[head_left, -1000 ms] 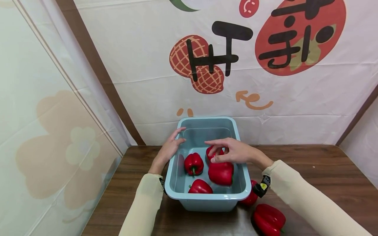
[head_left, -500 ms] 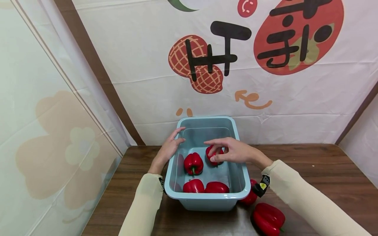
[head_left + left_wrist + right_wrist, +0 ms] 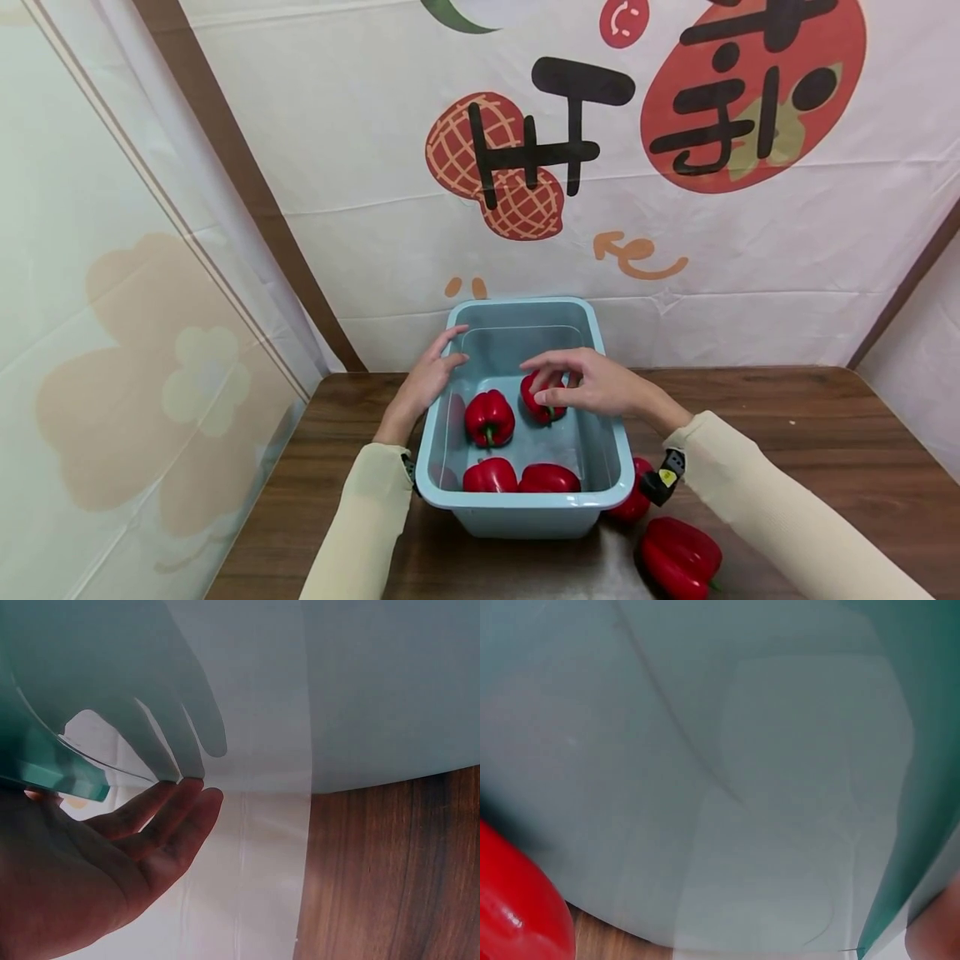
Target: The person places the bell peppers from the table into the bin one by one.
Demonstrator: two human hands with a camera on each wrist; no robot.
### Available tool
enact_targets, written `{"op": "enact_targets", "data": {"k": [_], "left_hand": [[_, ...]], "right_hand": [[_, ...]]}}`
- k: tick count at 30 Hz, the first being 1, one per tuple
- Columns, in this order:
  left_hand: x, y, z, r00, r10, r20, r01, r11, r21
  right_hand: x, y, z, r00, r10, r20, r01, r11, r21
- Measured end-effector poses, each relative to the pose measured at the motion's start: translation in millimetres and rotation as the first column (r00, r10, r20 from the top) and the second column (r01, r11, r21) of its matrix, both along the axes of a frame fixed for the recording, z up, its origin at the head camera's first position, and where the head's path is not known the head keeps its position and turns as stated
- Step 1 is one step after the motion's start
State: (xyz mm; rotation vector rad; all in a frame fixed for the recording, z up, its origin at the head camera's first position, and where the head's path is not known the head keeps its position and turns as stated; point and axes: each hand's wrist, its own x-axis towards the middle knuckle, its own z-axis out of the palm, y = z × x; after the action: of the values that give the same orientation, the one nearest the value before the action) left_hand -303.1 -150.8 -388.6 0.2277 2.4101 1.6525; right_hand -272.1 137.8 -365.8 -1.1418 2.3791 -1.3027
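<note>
A light blue plastic basin (image 3: 517, 521) stands on the wooden table with several red bell peppers inside. My left hand (image 3: 426, 382) holds its left rim, thumb over the edge. In the left wrist view the fingers (image 3: 176, 832) lie against the outer wall. My right hand (image 3: 596, 382) hovers over the right side, fingers loosely bent and apart, gripping nothing. Partly hidden under its fingertips is one bell pepper (image 3: 553, 414). Another bell pepper (image 3: 489, 418) sits left of it, and two more, a bell pepper (image 3: 490, 475) and a bell pepper (image 3: 550, 478), lie at the near end.
Outside the basin, a red bell pepper (image 3: 678, 557) lies on the table (image 3: 780, 450) at the near right. A second bell pepper (image 3: 630, 504) is beside the basin's near right corner, partly covered by it. A printed white curtain (image 3: 360, 242) hangs behind.
A bell pepper below my right hand has dropped to the basin's near right end. The pepper at the near end has shifted left. Both hands have stayed in place.
</note>
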Motion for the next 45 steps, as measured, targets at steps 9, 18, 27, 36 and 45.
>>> {"op": "enact_targets", "data": {"k": [9, 18, 27, 36, 45], "left_hand": [[-2.3, -1.8, -7.3, 1.0, 0.018, -0.025, -0.018, 1.0, -0.019], [-1.8, -1.3, -6.0, 0.999, 0.026, -0.029, -0.027, 1.0, -0.012], [-0.7, -1.9, -6.0, 0.999, 0.022, -0.03, -0.022, 1.0, -0.004], [-0.1, -2.6, -7.2, 0.999, 0.017, -0.029, -0.017, 1.0, -0.003], [-0.5, -2.7, -5.9, 0.999, 0.018, -0.04, -0.019, 1.0, -0.019]], "right_hand": [[-2.2, 4.4, -0.2, 0.999, -0.042, -0.028, 0.04, 0.997, -0.068], [-3.1, 7.9, 1.9, 0.997, -0.032, -0.064, 0.023, 0.991, -0.136], [1.8, 15.0, 3.7, 0.994, -0.045, -0.102, 0.027, 0.986, -0.164], [8.9, 36.6, 4.8, 0.993, -0.083, -0.086, 0.064, 0.977, -0.204], [11.3, 54.0, 4.4, 0.988, -0.095, -0.123, 0.067, 0.974, -0.215]]}}
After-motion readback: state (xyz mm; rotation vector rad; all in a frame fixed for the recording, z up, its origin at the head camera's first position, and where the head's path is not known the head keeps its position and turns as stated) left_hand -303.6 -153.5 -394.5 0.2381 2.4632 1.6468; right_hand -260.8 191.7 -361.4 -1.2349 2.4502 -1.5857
